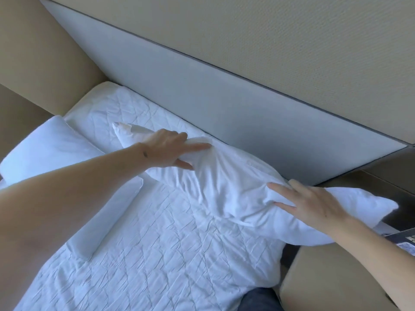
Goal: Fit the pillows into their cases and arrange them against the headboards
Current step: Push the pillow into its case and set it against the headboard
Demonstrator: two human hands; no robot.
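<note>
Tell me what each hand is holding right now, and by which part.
Both hold the same cased pillow lying along the headboard. The left hand grips a fold of its case near the left end; the right hand grips bunched fabric near the right end.

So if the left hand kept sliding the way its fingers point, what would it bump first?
Probably more of the pillow that the left hand already grips; past that, seemingly the grey headboard.

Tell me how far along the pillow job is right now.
Done: one pillow looks cased. In hand: left hand and right hand hold it down near the headboard. Left: second pillow still lies at the bed's far side.
</note>
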